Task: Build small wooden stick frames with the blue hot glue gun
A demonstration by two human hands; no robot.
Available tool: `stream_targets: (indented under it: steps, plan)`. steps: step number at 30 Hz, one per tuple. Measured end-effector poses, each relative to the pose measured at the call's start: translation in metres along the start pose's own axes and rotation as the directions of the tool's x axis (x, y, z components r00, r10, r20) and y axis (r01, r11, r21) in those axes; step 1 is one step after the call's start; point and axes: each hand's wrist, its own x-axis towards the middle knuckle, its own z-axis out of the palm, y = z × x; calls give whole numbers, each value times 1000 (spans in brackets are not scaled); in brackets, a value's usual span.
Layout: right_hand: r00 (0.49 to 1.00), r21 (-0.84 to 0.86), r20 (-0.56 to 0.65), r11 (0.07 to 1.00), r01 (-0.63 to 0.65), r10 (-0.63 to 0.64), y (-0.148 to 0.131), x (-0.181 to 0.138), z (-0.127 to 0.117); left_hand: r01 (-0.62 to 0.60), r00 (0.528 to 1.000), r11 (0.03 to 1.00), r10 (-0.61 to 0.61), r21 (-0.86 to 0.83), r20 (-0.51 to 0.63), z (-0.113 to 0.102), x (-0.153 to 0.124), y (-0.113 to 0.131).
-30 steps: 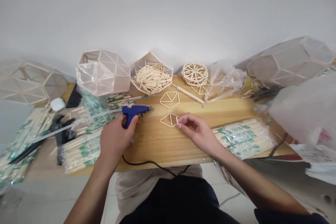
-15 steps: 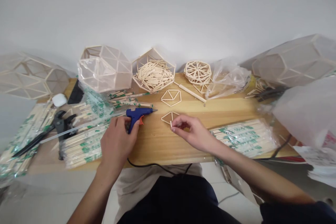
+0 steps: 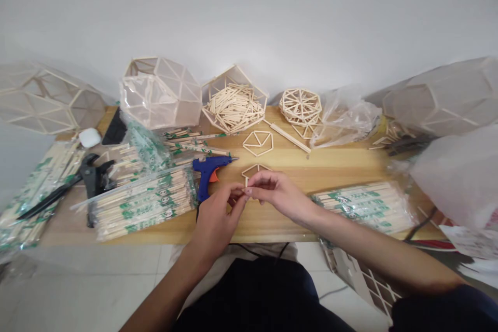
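Observation:
My right hand is closed in a pinch on a short wooden stick, over the near part of a small stick frame lying on the table. Its fingertips meet those of my left hand, which is also pinched; whatever the left fingers hold is hidden. Just behind my left hand lies a blue glue gun with an orange trigger, its nozzle pointing right. A second flat stick frame rests farther back, made of sticks joined into triangles.
Behind stand a stick-framed bowl heaped with short sticks, stacked stick frames and a covered polyhedron. Packed chopsticks lie left and right. Black cutters are at far left. A plastic bag bulges at right.
My left hand has let go of the glue gun and moved right to meet my right hand's fingertips. The glue gun stays on the table. My right hand remains over the near frame.

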Motion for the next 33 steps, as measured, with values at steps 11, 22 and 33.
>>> stream_targets:
  steps: [11, 22, 33]
  plan:
    - [742, -745, 293, 342, 572, -603, 7, 15, -44, 155, 985, 907, -174, 391, 12, 6, 1, -9]
    - [704, -720, 370, 292, 630, -606, 16, 22, -46, 143, 977, 842, -206, 520, 64, 15, 12, -4]
    - [716, -732, 372, 288, 617, -590, 17, 21, -45, 130, 981, 838, -187, 530, 57, 20, 15, -6]
